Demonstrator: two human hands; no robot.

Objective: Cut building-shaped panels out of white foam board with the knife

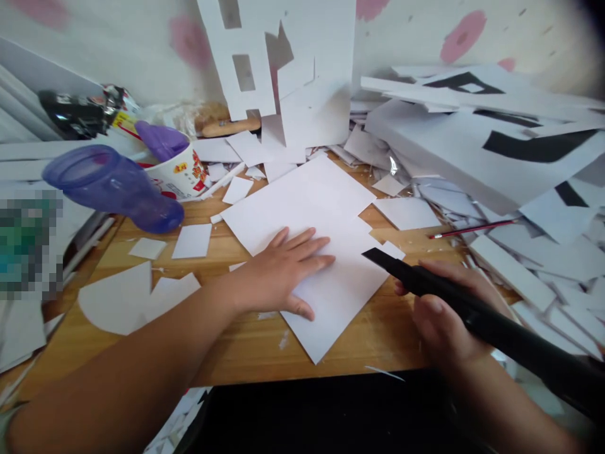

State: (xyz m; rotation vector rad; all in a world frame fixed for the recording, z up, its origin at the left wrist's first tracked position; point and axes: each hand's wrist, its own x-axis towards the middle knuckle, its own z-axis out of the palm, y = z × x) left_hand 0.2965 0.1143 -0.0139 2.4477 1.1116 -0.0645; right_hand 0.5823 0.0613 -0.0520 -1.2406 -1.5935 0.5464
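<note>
Your left hand (290, 271) lies splayed on the white sheet (321, 211); at its 4 o'clock, your right hand (447, 328) grips the black cutter (496, 331).

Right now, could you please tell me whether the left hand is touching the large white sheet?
Touching: the head view shows the left hand flat on the white sheet.

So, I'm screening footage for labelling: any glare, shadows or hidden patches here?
Head view: a glint on clear plastic; shadows on the standing white board and, faintly, beside the left hand; pixelation hides a patch at the left edge; the top-right corner is dark.
</note>
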